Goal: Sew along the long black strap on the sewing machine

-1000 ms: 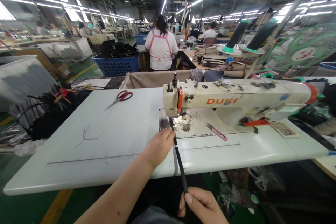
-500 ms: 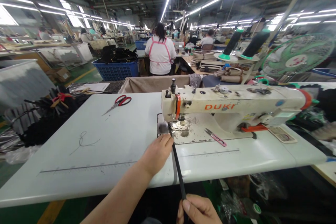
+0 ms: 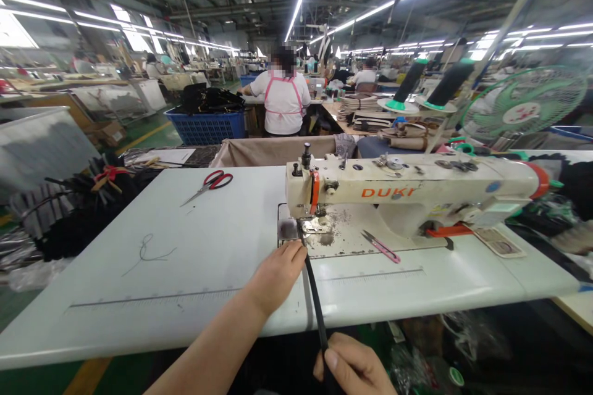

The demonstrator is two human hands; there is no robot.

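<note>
Surface: white sewing surface (image 3: 185, 247), wide, with a ruler line printed along its near side
Sewing machine: cream DUKI sewing machine (image 3: 417, 188) on the right half, its presser foot (image 3: 306, 224) at the left end over the metal needle plate
Left hand: left hand (image 3: 278, 271) rests on the surface just near of the needle plate, fingers curled down at the strap's left edge; whether they pinch it or only press on it cannot be told
Right hand: right hand (image 3: 354, 367) sits below the near edge of the surface, fingers clenched on the strap's near end
Black strap: black strap (image 3: 311, 287) runs straight and taut from the presser foot, over the near edge, down to the right hand
Scissors: red-handled scissors (image 3: 210, 182) lie far left of the machine, well apart from both hands
Snips: pink snips (image 3: 380, 245) lie on the machine bed, right of the foot
Doing it well: probably best to hold the strap in line with the foot under light, even tension, guiding from the left edge with fingertips clear of the needle
</note>
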